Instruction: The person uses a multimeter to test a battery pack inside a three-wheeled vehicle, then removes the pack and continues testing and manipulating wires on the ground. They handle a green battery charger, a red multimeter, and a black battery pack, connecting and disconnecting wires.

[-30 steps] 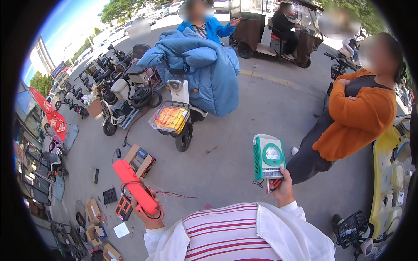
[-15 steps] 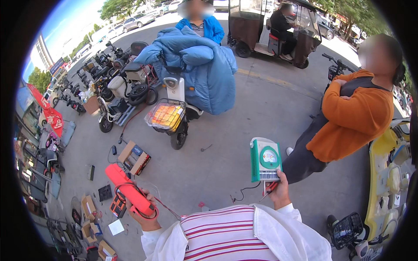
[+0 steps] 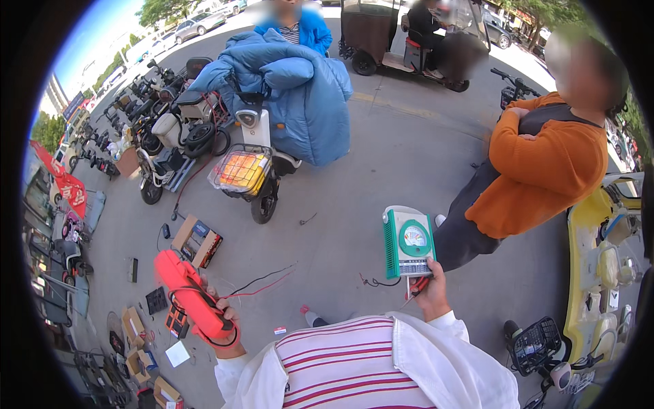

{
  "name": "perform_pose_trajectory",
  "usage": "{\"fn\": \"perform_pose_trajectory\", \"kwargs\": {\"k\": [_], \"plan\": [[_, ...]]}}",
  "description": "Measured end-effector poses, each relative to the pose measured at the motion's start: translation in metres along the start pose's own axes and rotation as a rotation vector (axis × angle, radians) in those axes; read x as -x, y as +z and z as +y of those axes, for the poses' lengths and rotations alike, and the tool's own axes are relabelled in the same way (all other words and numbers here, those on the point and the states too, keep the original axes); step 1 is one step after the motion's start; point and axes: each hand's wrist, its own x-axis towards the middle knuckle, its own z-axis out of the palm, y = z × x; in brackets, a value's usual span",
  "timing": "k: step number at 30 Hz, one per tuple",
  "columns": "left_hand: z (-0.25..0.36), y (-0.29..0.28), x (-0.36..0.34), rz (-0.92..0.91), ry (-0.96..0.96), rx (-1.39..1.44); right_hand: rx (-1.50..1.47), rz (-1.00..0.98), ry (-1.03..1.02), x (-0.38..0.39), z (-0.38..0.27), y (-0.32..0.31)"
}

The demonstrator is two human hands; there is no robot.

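Note:
My left hand [image 3: 221, 320] is closed on a long red device [image 3: 180, 286] with black and red leads [image 3: 262, 285] wrapped round it and trailing right. My right hand [image 3: 430, 294] grips a green-and-white meter [image 3: 398, 253] with a round analog dial, held upright at lower middle right; a red clamp [image 3: 417, 286] and dark cable sit in the same hand below it. A foot [image 3: 310, 317] shows below, between my hands.
Ahead stand a scooter with a blue quilt [image 3: 300, 116], a person in blue [image 3: 313, 41] and a covered tricycle [image 3: 368, 34]. A person in orange [image 3: 538, 170] stands right, arms crossed, near a yellow vehicle [image 3: 579, 232]. Parked scooters [image 3: 163, 129] and cardboard boxes [image 3: 191, 235] lie left.
The view has shifted, so surroundings and both held devices appear farther left. The person in blue has lowered a raised hand. A foot has come into sight below. Both my hands keep their hold.

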Motion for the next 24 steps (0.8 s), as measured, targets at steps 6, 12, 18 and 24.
{"fn": "perform_pose_trajectory", "kwargs": {"k": [6, 12, 18, 24], "plan": [[0.007, 0.02, 0.002, 0.182, 0.15, -0.169, 0.051, 0.009, 0.04, -0.005, 0.005, 0.007], [0.041, 0.013, 0.019, 0.324, 0.363, -0.219, 0.164, -0.003, 0.089, -0.013, 0.028, 0.048], [0.096, -0.006, 0.042, 0.348, 0.541, -0.227, 0.153, -0.178, 0.156, -0.042, 0.064, 0.101], [0.166, -0.036, 0.072, 0.427, 0.716, -0.18, 0.227, -0.163, 0.18, -0.074, 0.124, 0.193]]}}
